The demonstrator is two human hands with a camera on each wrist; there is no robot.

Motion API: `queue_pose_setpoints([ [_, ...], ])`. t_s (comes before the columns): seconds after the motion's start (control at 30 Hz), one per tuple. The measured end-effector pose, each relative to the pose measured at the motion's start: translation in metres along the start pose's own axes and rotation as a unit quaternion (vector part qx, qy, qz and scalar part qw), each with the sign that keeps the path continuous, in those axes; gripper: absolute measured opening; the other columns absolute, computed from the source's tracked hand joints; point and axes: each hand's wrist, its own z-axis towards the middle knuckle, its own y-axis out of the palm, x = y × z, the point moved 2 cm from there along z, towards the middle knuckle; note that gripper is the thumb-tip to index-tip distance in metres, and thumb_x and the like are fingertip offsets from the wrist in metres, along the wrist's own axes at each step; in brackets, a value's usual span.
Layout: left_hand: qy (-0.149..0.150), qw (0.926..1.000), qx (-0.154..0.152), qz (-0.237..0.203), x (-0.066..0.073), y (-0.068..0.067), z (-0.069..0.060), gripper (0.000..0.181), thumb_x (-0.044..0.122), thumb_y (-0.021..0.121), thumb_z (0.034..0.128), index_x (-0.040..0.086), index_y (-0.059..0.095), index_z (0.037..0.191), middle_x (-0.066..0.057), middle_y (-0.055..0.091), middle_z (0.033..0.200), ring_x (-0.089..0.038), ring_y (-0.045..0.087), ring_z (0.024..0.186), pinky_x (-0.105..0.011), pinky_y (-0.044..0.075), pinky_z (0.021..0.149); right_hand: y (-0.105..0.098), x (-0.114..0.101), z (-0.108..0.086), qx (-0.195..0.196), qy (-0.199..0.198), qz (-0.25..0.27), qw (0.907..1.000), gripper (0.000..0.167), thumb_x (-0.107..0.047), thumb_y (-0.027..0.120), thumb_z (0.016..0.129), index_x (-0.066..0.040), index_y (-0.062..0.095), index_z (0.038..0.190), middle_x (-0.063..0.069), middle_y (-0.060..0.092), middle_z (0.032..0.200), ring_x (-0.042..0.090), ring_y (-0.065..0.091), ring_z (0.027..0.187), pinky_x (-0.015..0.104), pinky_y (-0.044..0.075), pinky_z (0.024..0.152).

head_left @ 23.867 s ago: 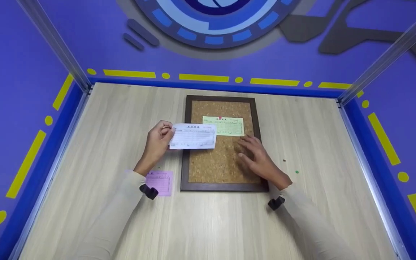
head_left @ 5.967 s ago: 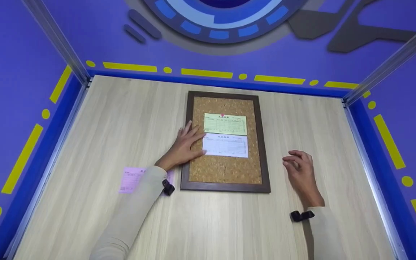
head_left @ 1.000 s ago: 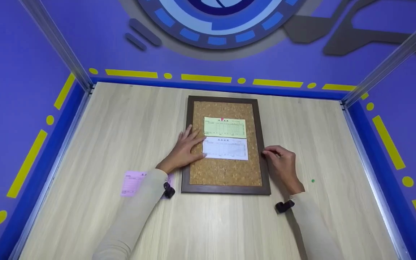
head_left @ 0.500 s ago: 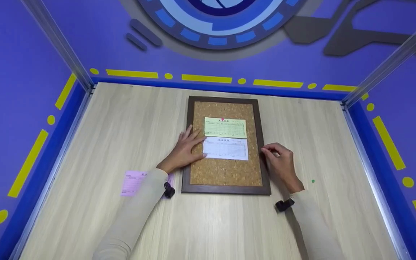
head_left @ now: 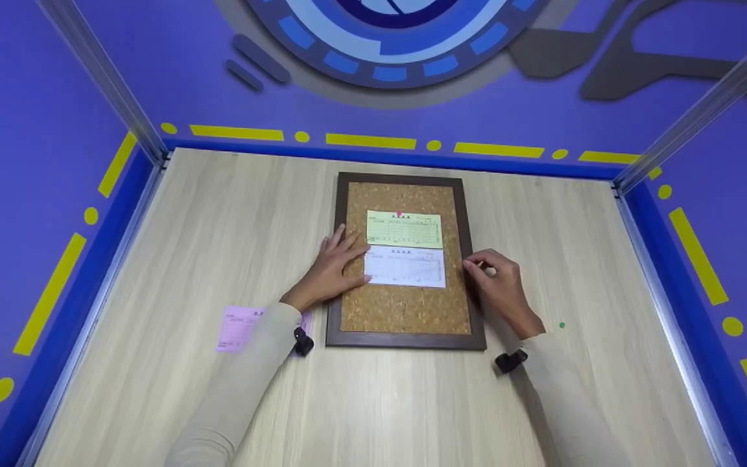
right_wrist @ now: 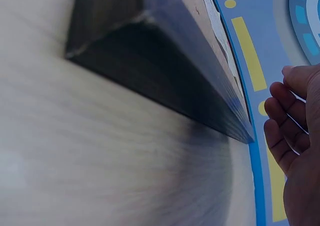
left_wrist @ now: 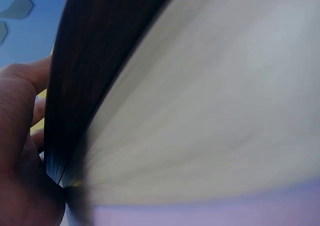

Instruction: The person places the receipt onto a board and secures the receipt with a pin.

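Observation:
A brown-framed cork board lies on the table. My left hand rests across its left frame with fingers spread, the fingertip and thumb tip at the left edge of a white form slip. Directly above that slip is a green slip, held by a pink pushpin at its top. At the right frame edge, my right hand has thumb and index finger pinched together, apparently round a tiny pin hidden by the fingertips. The right wrist view shows the hand beyond the frame, its other fingers curled.
Partly under the left sleeve lies a purple slip. A small green pin sits on the table right of the board. Blue panels with yellow marks enclose the back and sides.
Earlier, the left hand held the white slip in the air; it now lies below the green one. A small brown speck right of the board is gone. Lately the right hand moved slightly left.

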Motion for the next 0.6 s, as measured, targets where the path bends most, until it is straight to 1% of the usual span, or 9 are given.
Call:
queue_pose_setpoints([
  [0.1, 0.0, 1.0, -0.001, -0.001, 0.0, 0.0, 0.0, 0.072, 0.039, 0.079, 0.0998, 0.009, 0.056, 0.161, -0.018, 0.028, 0.18, -0.04, -0.001, 0.17, -0.067, -0.002, 0.133, 0.003, 0.009, 0.001, -0.006, 0.005, 0.003, 1.0, 0.007, 0.011, 0.078, 0.096, 0.005, 0.077, 0.093, 0.016, 0.076, 0.091, 0.016, 0.064, 0.084, 0.017, 0.049, 0.077],
  [0.17, -0.002, 1.0, -0.001, 0.0, 0.0, 0.0, 0.0, 0.072, 0.04, 0.079, 0.1, 0.01, 0.056, 0.161, -0.017, 0.028, 0.18, -0.04, -0.001, 0.17, -0.067, -0.002, 0.133, 0.004, 0.011, 0.002, -0.013, 0.008, 0.007, 0.9999, 0.006, 0.007, 0.079, 0.097, 0.003, 0.078, 0.093, 0.014, 0.077, 0.091, 0.016, 0.065, 0.084, 0.016, 0.049, 0.077],
  [0.3, -0.003, 1.0, -0.003, 0.004, 0.002, -0.001, 0.0, 0.072, 0.04, 0.078, 0.1, 0.01, 0.056, 0.161, -0.018, 0.027, 0.18, -0.041, -0.002, 0.17, -0.067, -0.002, 0.133, 0.006, 0.012, 0.004, -0.027, 0.013, 0.016, 0.9994, 0.004, 0.0, 0.08, 0.099, 0.003, 0.08, 0.096, 0.011, 0.078, 0.093, 0.016, 0.065, 0.086, 0.015, 0.049, 0.078],
  [0.47, -0.002, 1.0, -0.004, 0.007, 0.004, -0.002, 0.0, 0.072, 0.04, 0.078, 0.0998, 0.009, 0.056, 0.162, -0.019, 0.027, 0.18, -0.042, -0.001, 0.17, -0.068, -0.002, 0.133, 0.008, 0.009, 0.006, -0.042, 0.02, 0.026, 0.9986, 0.006, -0.002, 0.079, 0.101, 0.004, 0.08, 0.099, 0.009, 0.078, 0.093, 0.016, 0.066, 0.085, 0.016, 0.05, 0.078],
  [0.6, -0.003, 1.0, -0.007, 0.005, 0.004, -0.002, -0.001, 0.072, 0.04, 0.078, 0.1008, 0.01, 0.056, 0.162, -0.018, 0.026, 0.18, -0.041, -0.002, 0.17, -0.068, -0.003, 0.133, 0.011, 0.008, 0.007, -0.048, 0.012, 0.021, 0.9986, 0.005, -0.001, 0.079, 0.101, 0.001, 0.081, 0.097, 0.01, 0.078, 0.092, 0.015, 0.067, 0.084, 0.015, 0.051, 0.077],
])
